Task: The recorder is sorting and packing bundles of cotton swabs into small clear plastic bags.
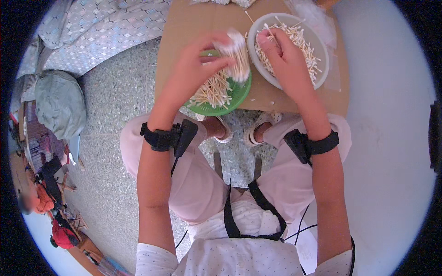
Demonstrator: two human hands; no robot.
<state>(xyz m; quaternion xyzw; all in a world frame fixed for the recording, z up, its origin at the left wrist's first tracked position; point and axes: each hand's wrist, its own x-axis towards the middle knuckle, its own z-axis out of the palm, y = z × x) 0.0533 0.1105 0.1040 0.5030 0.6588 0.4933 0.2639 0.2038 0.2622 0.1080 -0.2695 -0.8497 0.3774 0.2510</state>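
A loose bundle of cotton swabs (238, 57) is gripped in my left hand (205, 57), smeared by motion, with the thumb and fingers closed around one side. It hangs above a green plastic bowl (230, 106), where more cotton swabs (212, 92) lie in a heap. My right hand (284, 53) is over a white oval bowl (323, 69) full of jumbled cotton swabs (304, 43). Its thumb and fingertips are pinched together, and a swab shows at them; how many it holds is hidden.
Both bowls stand on a brown cardboard surface (189, 20). Clear plastic film (317, 20) lies beyond the white bowl. A pale wall (386, 138) rises on the right. At left are a patterned cloth (106, 32) and a grey-green bag (60, 103). Another person sits at far left.
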